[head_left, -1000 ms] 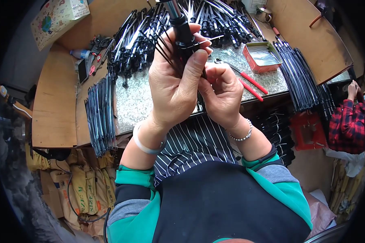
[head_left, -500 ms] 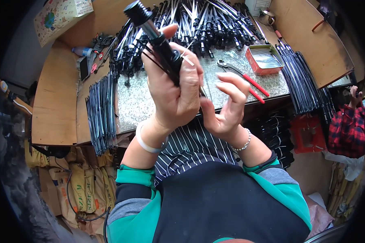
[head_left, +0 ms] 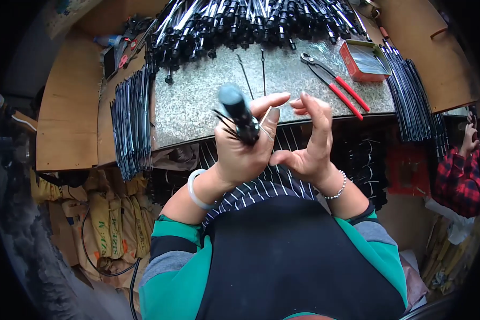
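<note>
My left hand [head_left: 245, 152] is closed around a black tubular shaft [head_left: 237, 106], its blurred end tilted up toward me. Several thin black rods [head_left: 226, 124] stick out beside the shaft, and a thin pale strip [head_left: 267, 133] shows by the thumb. Just right of it is my right hand [head_left: 312, 144], fingers curved and apart, with nothing visible in them. Beyond the hands, two slender black rods [head_left: 263, 69] extend over the tabletop [head_left: 192, 101]; whether they join the held shaft is hidden by my fingers.
A heap of black and silver shafts [head_left: 224, 26] covers the back. Red-handled pliers [head_left: 336, 85] lie at right, near a red tin [head_left: 365, 64] of thin pieces. Bundles of dark rods stand at left [head_left: 130, 122] and right [head_left: 410, 101]. Another person's plaid sleeve [head_left: 456, 176] shows far right.
My left hand has lowered with the shaft, which now points more toward me. My right hand has moved slightly right, its fingers raised. The view has shifted, showing more tabletop.
</note>
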`<state>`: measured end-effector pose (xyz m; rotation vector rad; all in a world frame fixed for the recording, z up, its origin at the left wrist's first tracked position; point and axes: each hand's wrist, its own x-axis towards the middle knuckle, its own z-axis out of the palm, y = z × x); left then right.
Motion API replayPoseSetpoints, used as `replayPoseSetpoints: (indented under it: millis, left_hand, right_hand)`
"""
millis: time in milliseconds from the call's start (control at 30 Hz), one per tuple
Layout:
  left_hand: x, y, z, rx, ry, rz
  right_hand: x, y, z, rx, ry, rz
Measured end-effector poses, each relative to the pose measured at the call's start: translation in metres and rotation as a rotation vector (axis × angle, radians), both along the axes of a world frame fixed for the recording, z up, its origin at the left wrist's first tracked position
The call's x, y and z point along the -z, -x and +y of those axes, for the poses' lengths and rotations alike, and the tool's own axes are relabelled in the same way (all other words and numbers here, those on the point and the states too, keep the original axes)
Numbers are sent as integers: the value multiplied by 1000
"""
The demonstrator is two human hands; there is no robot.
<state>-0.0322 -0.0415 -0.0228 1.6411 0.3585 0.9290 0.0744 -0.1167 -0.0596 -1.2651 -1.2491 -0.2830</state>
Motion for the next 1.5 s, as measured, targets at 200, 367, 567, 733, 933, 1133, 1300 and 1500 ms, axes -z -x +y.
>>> replayPoseSetpoints:
  millis: [200,367,567,733,933,1133,1300,1500]
  left_hand:
    - [24,10,4,111,-170,-56]
    - [24,10,10,-35,-68,76]
    - [18,16,19,-11,-9,22]
    - [21,16,23,-24,2,28]
    - [27,13,30,-57,54,61]
    - [29,9,32,-55,125,84]
    - [26,9,32,-67,181,97]
    - [32,12,32,-62,127,124]
  right_hand:
    - [-30,1,-10,-155,79,-175]
    - [-25,-6,-31,-726,524,1024]
    - [31,-112,-33,614,568,-579]
    - [40,-130,-38,484,700,-506]
    - [-15,-86,-65,-451,817,440]
    - [-43,-58,-59,-353,815,15]
    - [-48,-52,-60,-258,767,-135]
    - [-53,-48,-58,-235,761,-185]
